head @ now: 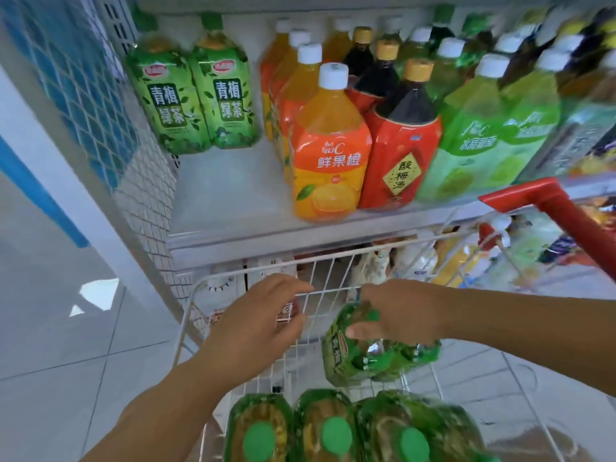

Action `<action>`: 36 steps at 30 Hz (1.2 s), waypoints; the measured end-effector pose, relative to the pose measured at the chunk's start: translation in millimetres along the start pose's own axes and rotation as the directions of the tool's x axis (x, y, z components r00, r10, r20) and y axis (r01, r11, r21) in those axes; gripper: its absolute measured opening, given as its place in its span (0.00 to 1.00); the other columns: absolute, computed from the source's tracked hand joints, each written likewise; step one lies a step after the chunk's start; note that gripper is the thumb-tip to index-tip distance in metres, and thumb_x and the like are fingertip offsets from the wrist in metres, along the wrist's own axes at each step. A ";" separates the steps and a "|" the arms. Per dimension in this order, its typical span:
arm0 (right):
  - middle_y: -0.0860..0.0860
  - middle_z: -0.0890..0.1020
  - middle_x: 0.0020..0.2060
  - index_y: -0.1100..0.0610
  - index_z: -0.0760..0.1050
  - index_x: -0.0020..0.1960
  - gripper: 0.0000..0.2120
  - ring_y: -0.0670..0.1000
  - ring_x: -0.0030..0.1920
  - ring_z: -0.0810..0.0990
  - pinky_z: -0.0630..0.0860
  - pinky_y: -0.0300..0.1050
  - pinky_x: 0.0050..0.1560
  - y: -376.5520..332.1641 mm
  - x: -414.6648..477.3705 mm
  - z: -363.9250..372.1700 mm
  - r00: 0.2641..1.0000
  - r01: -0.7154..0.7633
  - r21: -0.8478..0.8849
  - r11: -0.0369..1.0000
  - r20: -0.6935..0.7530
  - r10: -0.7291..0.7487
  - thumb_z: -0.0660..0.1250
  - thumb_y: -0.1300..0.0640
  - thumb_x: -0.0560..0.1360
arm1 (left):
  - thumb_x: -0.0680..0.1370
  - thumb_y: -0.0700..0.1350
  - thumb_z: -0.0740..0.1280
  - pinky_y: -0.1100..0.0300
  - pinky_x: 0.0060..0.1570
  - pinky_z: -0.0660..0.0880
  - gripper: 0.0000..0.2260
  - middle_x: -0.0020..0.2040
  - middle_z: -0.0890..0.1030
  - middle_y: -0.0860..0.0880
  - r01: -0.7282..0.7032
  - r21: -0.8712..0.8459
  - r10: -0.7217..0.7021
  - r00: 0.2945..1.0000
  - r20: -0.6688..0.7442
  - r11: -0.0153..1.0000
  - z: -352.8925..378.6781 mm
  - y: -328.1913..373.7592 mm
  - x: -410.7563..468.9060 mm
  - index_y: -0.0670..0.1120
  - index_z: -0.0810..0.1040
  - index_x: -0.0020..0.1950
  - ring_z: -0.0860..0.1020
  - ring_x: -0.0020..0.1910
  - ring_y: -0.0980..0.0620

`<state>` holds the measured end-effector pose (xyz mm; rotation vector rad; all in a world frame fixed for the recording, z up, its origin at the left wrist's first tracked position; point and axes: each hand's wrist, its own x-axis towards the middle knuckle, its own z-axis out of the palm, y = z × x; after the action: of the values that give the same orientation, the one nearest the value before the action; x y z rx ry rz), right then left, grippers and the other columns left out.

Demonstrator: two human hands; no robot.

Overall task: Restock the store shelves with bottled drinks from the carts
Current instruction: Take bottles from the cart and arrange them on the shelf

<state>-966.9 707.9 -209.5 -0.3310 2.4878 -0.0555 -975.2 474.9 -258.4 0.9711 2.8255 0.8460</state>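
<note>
A blurred green bottle [363, 348] is gripped from above by the right hand [396, 311], its cap hidden, while the left hand [256, 325] is held loosely open over the cart [253, 271].

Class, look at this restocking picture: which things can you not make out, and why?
- Lower shelf, head view: contents hidden behind the cart's wire wall.
- Green bottle under the right hand: label blurred, cap hidden.
- Cart bottles: cut off by the bottom edge.
- Far-right shelf bottles: too blurred to read.
</note>
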 end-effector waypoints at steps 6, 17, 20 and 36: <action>0.48 0.77 0.32 0.49 0.71 0.52 0.12 0.45 0.29 0.72 0.67 0.41 0.30 -13.3 -0.1 12.9 0.974 0.087 0.146 0.986 -0.219 -0.053 0.67 0.44 0.74 | 0.78 0.50 0.69 0.76 0.52 0.65 0.28 0.66 0.65 0.65 0.154 -0.129 -0.123 0.967 0.223 0.980 -1.0 5.0 -6.7 0.64 0.61 0.73 0.68 0.56 0.73; 0.43 0.78 0.47 0.43 0.72 0.62 0.29 0.41 0.44 0.78 0.76 0.38 0.46 -35.7 -47.6 -62.6 0.819 0.508 0.548 0.664 -0.546 -0.175 0.79 0.50 0.64 | 0.62 0.42 0.83 0.64 0.53 0.76 0.32 0.53 0.84 0.60 0.249 -0.609 -0.200 0.969 0.148 0.753 -31.6 16.3 -4.4 0.57 0.76 0.62 0.82 0.53 0.60; 0.30 0.67 0.62 0.28 0.44 0.71 0.57 0.33 0.61 0.69 0.69 0.31 0.56 -30.1 -48.3 -55.9 0.906 0.371 0.582 0.724 -0.397 -0.145 0.79 0.37 0.55 | 0.59 0.46 0.83 0.66 0.51 0.77 0.31 0.51 0.85 0.59 0.209 -0.639 -0.259 0.966 0.017 0.740 -56.5 16.5 -5.4 0.57 0.78 0.59 0.83 0.52 0.59; 0.44 0.79 0.60 0.50 0.65 0.71 0.39 0.42 0.60 0.77 0.74 0.43 0.63 -122.4 70.6 -101.7 0.492 0.759 0.473 0.447 -0.867 0.082 0.80 0.58 0.64 | 0.71 0.54 0.74 0.55 0.51 0.79 0.27 0.58 0.75 0.48 0.177 -0.184 -0.248 0.476 -0.844 0.967 -168.8 -23.0 -20.4 0.49 0.72 0.68 0.78 0.53 0.53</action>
<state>-1054.3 568.0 -154.1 -0.5385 2.7053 -2.0326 -1006.1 366.2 -129.2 0.0853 3.5114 1.7978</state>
